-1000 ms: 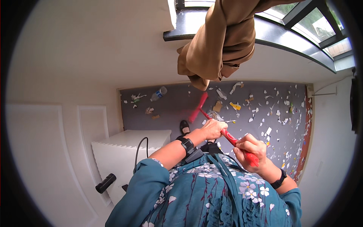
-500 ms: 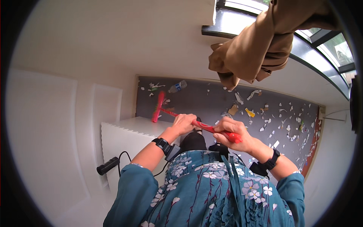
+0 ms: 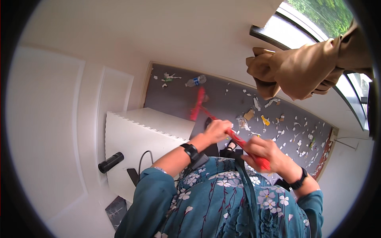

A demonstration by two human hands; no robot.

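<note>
A red broom [image 3: 238,139] slants across in front of me, its pinkish-red head blurred by motion at the far left end. My left hand [image 3: 217,131] is closed around the middle of the handle. Nearer my body, my right hand [image 3: 265,152] grips the thick end of the same handle. Just beyond the broom head lies a clear plastic bottle [image 3: 196,81] with a blue label. White paper scraps [image 3: 257,104] and a yellow piece [image 3: 265,120] are strewn over the grey floor [image 3: 226,101]. Bristles cannot be made out.
A white cabinet [image 3: 154,137] with a scalloped edge stands at my left, a black cylinder [image 3: 111,162] on top. Brown bundled curtain [image 3: 301,73] hangs at the upper right by the window [image 3: 317,18]. A thin wire [image 3: 347,142] sticks out from the right wall.
Both hands and the broom have shifted right and a little nearer me. The broom head has moved right, away from the cabinet, toward the bottle. The whole view has also turned.
</note>
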